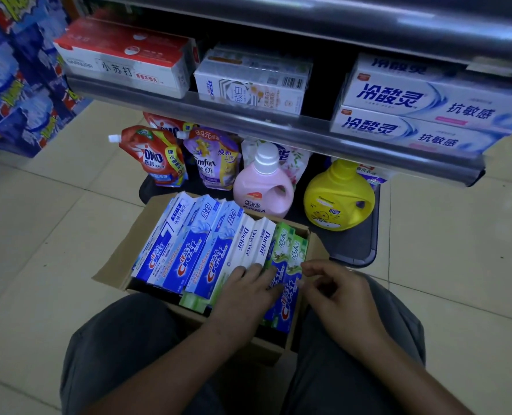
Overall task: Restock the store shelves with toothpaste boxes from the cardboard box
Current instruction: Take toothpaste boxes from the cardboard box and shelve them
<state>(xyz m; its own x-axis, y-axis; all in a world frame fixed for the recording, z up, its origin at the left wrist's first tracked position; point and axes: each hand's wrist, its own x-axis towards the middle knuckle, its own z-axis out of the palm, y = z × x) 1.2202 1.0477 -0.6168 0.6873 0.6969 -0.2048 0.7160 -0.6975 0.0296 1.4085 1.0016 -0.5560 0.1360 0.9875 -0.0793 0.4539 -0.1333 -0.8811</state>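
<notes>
An open cardboard box (120, 259) sits on the floor between my knees. It holds several toothpaste boxes on edge: blue Crest boxes (189, 250), white Doctor boxes (256, 241) and green Crest boxes (290, 265). My left hand (245, 295) lies on the near ends of the white and green boxes, fingers spread over them. My right hand (335, 292) hovers at the box's right edge, fingers loosely curled beside the green boxes, holding nothing. The shelf (248, 121) above carries red-and-white boxes (123, 58), a white Crest box (248, 85) and blue-and-white boxes (428, 112).
Under the shelf stand a red OMO pouch (153, 157), a purple Comfort pouch (213, 160), a pink bottle (263, 184) and a yellow bottle (338, 199) on a dark base. Blue packages (18, 73) are stacked at the left. Tiled floor surrounds the box.
</notes>
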